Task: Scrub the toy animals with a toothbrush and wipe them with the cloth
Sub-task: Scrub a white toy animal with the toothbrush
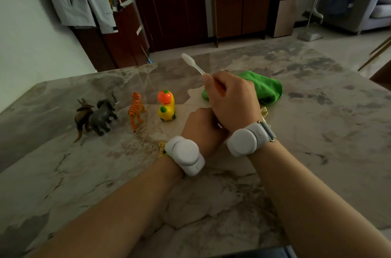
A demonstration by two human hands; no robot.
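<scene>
Right fingers (208,83): clamped on the handle of the white toothbrush (191,63); bristle head points up and away, touching no toy.
Right hand (230,97): raised over the table, just above and partly across the left hand.
Left fingers: curled under and hidden by the back of the left hand (201,124); seemingly closed round a spotted yellow toy (161,147), of which only a scrap shows beside the wrist.
Wrists: grey-white bands on both.
Cloth (268,86): green, bunched, lying on the table just behind the right hand.
Waiting toys: yellow toy with orange head (167,107) nearest the hands, then tiger (136,109), elephant (103,114) and brown horned animal (83,111), the last two touching; all upright, in a rough row to the left.
Table (317,109): polished marble, likely slick under small feet.
Handling, judged: figures light, hard plastic, thin legs, horns and tails liable to snap or tip; best taken round the body, not the limbs. Brush stiff but slender. Cloth soft, limp, best gathered in a handful.
Step, judged: scrubbing the held toy; wiping not yet begun.
</scene>
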